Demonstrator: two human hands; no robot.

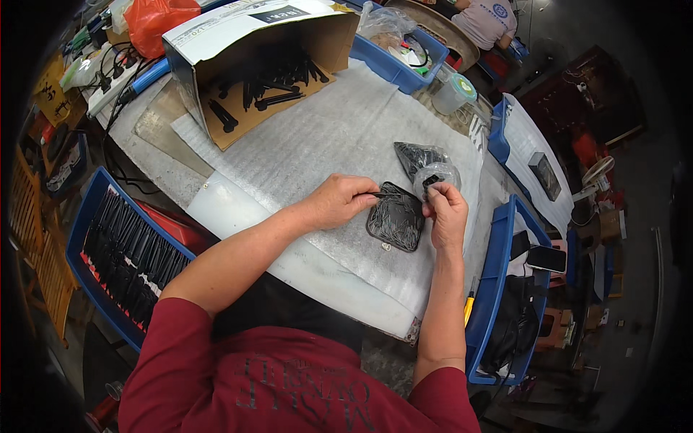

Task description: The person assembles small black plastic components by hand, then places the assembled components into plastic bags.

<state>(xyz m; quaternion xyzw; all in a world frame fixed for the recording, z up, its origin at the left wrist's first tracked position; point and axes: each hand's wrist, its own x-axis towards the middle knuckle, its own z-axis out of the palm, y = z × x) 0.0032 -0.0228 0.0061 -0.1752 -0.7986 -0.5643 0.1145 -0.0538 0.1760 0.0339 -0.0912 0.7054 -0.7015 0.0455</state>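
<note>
Left hand [338,200] is pinching a thin black pin [385,194] by its end; right hand [446,209] is gripping a small black part [432,180] between its fingertips. Both are hovering over a dark tray of pins [395,218], lying on the foam-covered bench [317,144] directly beneath and between them. A clear bag [435,173] is sitting just beyond the right hand.

Too small to tell: thin dark piece [384,194] pinched in left fingers [367,196]. Small black part [432,180] half covered by right fingers [439,193]. At 12 o'clock, seated person [487,20] cut off by edge.
</note>
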